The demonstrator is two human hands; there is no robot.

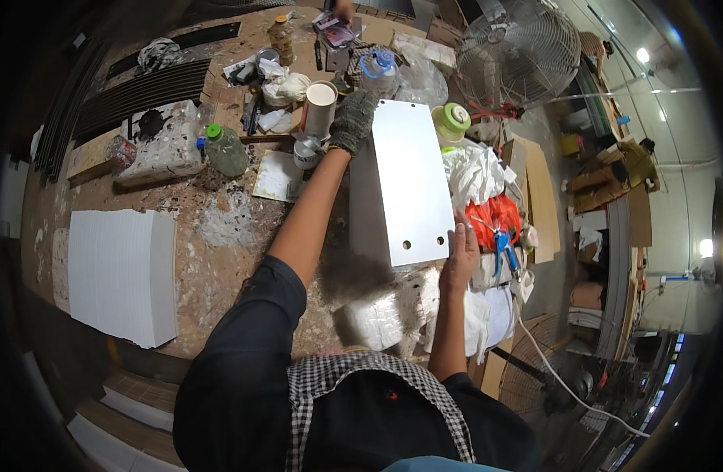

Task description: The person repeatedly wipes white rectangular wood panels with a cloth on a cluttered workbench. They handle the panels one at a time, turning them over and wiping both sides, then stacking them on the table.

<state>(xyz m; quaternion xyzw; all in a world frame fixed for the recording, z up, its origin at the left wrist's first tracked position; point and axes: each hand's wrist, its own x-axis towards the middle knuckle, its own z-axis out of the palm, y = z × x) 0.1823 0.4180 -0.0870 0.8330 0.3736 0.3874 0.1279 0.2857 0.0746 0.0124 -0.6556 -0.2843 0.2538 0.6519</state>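
Note:
A white rectangular panel (415, 177) lies in front of me on top of a stack whose grey side shows at its left. Two dark holes pierce its near end, and small marks or holes sit along its far end. My left hand (355, 122), in a dark grey knit glove, is closed at the panel's far left corner, with its fingertips partly hidden. Bare, my right hand (461, 256) grips the near right edge, its fingers along the side. Beside the gloved hand stand a tall can (320, 110) and a small white cup (306, 152).
On the left of the stained workbench (220, 259) is a stack of white panels (121, 275). Bottles, including a green-capped one (226, 149), stand beyond. Rags, a red bag (495, 220) and a blue tool (503, 253) lie right. A large fan (519, 51) stands far right; another person (617, 177) is farther off.

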